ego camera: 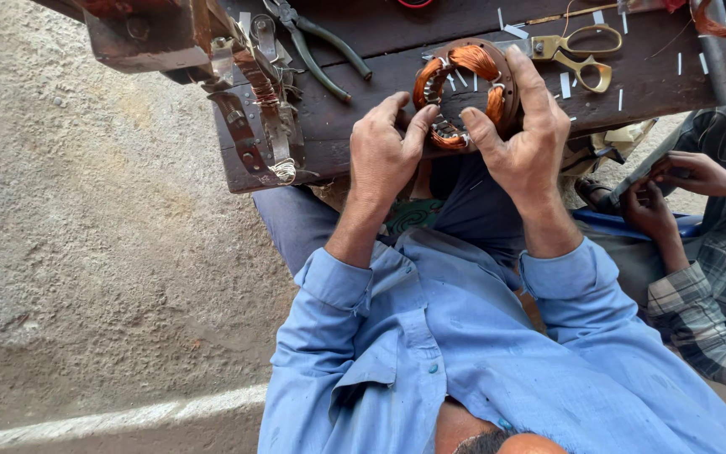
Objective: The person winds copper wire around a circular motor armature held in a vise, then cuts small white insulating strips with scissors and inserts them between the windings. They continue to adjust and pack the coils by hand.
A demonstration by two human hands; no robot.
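**Both hands on a copper-wound ring**

The left hand (382, 151) and right hand (524, 134) gripped a round motor ring (464, 92) wound with copper wire, held at the near edge of the dark wooden surface (380, 38). Pliers (321, 46) and brass scissors (577, 50) lay beyond. Another person's hands (674, 189) worked just to the right.

One head-worn view, steeply downward and close over the wearer's own chest, forearms and dark workbench (363, 126) edge.

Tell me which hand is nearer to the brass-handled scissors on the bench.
Right. The right hand grips the copper-wound ring's right edge, its fingertips just left of the scissors. The left hand holds the ring's lower left, farther off.
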